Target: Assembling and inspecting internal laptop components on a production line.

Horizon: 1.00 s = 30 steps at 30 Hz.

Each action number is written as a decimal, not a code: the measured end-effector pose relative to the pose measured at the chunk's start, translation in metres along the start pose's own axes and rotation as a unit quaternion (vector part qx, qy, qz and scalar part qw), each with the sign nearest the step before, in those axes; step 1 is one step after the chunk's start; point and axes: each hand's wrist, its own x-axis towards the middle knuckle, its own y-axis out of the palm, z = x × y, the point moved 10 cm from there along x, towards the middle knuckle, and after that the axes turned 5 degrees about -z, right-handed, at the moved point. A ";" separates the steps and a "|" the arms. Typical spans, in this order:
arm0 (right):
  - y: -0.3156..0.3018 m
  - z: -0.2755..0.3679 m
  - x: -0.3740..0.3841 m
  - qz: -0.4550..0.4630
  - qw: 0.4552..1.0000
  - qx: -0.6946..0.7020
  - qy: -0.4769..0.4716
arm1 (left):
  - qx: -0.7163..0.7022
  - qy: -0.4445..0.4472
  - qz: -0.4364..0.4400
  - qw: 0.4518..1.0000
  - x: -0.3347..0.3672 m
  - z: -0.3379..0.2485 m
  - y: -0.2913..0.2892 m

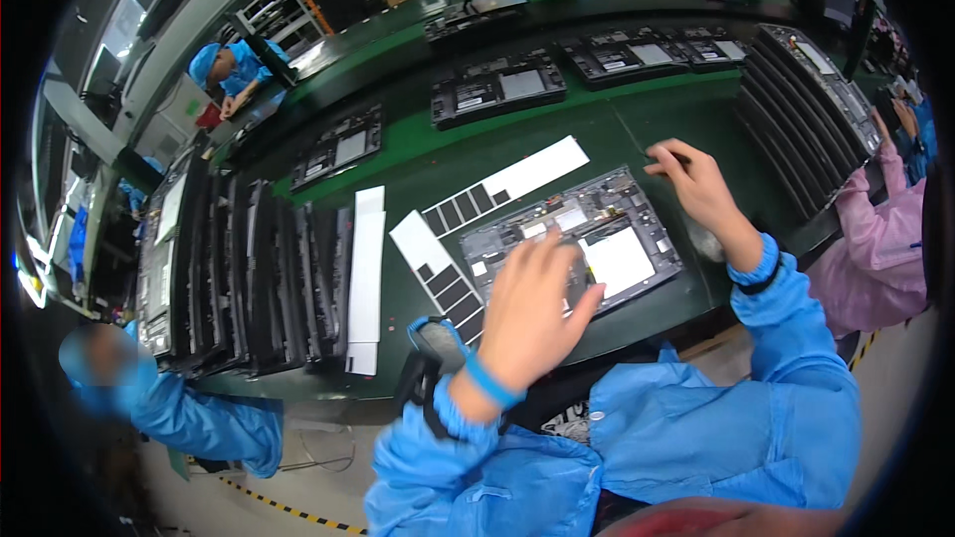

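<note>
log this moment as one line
left hand: over open device; right hand: off its right side, grip unclear; black-patched white strips: beside device

This is an electronics assembly workshop: a green workbench (418, 164) bears an opened device chassis (619, 259) showing circuitry, with a chassis row (264, 278) at nine o'clock, a blue-capped co-worker (257, 62) at ten, a pink-smocked co-worker (885, 254) at three and striped floor tape (288, 511) at seven.

The left hand (529, 303) is over the open chassis (619, 257), thumb apart. Right of the chassis hangs the right hand (699, 187); a black-patched strip (451, 295) lies left.
</note>
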 end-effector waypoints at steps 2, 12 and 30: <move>-0.002 0.003 -0.022 0.026 0.999 -0.035 -0.005 | 0.053 -0.134 -0.089 0.986 -0.038 0.021 -0.033; 0.021 -0.024 -0.053 0.037 0.944 0.281 0.169 | -0.598 -0.388 -0.222 0.665 -0.087 0.098 0.003; 0.036 -0.076 0.032 -0.064 0.873 0.407 0.260 | -0.293 -0.543 -0.025 0.787 0.169 0.457 0.035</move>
